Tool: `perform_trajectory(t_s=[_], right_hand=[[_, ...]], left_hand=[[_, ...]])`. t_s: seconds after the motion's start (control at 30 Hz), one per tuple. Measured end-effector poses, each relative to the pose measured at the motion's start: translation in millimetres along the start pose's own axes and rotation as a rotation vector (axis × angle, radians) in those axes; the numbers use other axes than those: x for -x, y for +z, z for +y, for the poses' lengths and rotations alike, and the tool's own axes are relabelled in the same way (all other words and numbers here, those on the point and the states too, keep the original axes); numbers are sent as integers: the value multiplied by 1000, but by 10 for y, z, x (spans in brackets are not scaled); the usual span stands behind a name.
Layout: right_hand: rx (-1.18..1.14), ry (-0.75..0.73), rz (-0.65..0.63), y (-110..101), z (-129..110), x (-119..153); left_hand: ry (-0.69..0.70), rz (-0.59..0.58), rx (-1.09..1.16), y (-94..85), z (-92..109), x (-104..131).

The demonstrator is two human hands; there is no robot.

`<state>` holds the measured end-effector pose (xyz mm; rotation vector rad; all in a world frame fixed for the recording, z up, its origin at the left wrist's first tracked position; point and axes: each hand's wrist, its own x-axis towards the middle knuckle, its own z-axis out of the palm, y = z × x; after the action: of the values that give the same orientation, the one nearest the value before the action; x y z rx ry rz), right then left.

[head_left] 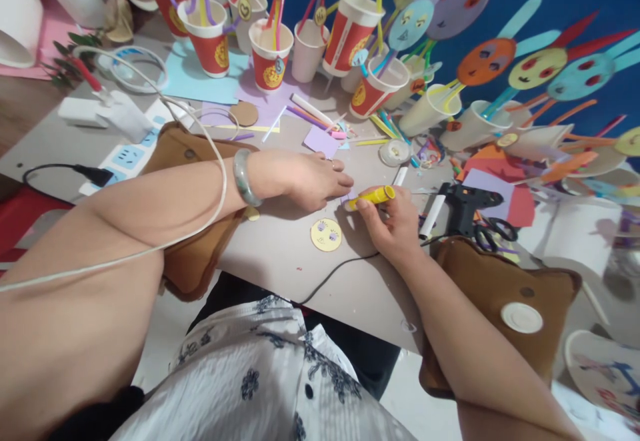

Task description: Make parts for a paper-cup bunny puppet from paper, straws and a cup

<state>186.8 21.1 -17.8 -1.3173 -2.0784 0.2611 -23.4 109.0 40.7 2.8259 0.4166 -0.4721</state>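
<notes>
My right hand (395,221) is closed around a thick yellow marker (373,197), its lower end tilted down to the tabletop. My left hand (317,181) lies flat with fingers stretched out, at the edge of a small purple paper piece (349,197) beside the marker's lower end. Whether the marker touches that piece, I cannot tell. Just below both hands is a round yellow paper face (326,234) with purple eyes and a small drawn mouth. A pale bracelet (245,177) circles my left wrist.
Paper cups (270,54) with paper-faced figures line the back. A black glue gun (470,204) and scissors (495,233) lie to the right; its cable crosses the table front. Brown cushions (505,281) lie under my forearms. A white cable (220,161) drapes over my left arm.
</notes>
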Motion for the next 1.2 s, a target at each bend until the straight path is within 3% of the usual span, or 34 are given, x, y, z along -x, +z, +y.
perform_trajectory(t_s=[0.1,0.3,0.5,0.73,0.93,1.2], right_hand=[[12,7,12,25,3,-4],[-13,-16,-93,-4,27,-8],[-25,57,57,-30,1,8],[-20,-15,-89,6,8,-9],[-13,36,23,-17,-9,-1],[-4,-11,-75,-6,-1,-10]], left_hand=[[-13,18,51,17,-15,-10],[-1,29,47,39,-28,-13],[-1,48,43,30,-15,-4],[-41,90,138,59,-12,-18],[-1,54,60,45,-19,-14],[-11,69,94,53,-22,-11]])
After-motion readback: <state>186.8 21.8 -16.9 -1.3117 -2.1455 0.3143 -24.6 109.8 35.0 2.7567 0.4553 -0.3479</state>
